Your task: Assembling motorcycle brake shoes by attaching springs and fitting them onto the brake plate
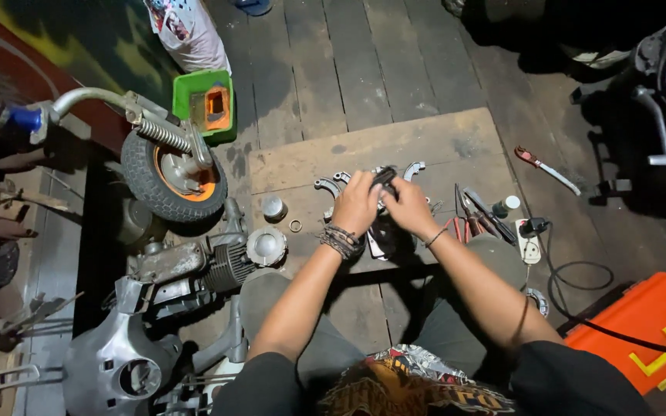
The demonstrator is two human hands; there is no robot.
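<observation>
My left hand and my right hand meet over a wooden board on the floor. Together they grip a small dark part, the fingers of both closed on it. Curved grey metal brake shoes lie on the board just beyond my hands, one to the left and one to the right. A dark cloth or part lies under my wrists. Beaded bracelets sit on my left wrist.
A small wheel with a spring shock and a finned engine lie at left. A metal piston and a ring rest on the board. Pliers and screwdrivers, a power strip, an orange case, a green tub.
</observation>
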